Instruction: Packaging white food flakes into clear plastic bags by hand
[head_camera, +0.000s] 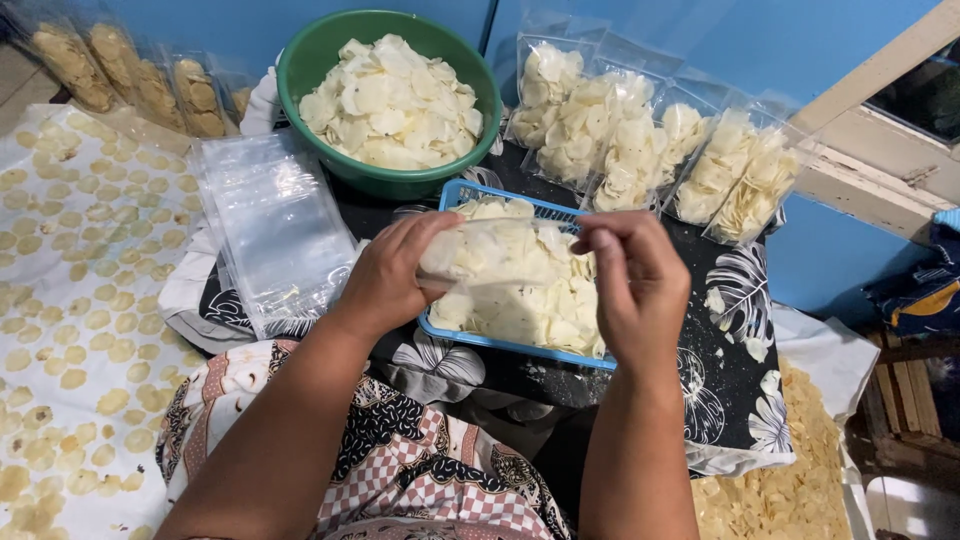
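Both bare forearms rise from the lower frame toward the centre. The left hand (385, 280) and right hand (635, 290) face each other, fingers curled and pinching, knuckles toward the camera.

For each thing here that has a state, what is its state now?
clear bag: held by both hands, filled with chips
left hand: gripping the bag
right hand: pinching the bag's end
green bowl: full of chips
blue basket: full
packed bags: filled, leaning
empty bags: stacked flat

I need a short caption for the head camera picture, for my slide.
Two hands, left hand and right hand, hold a clear bag of pale chips over a blue basket.
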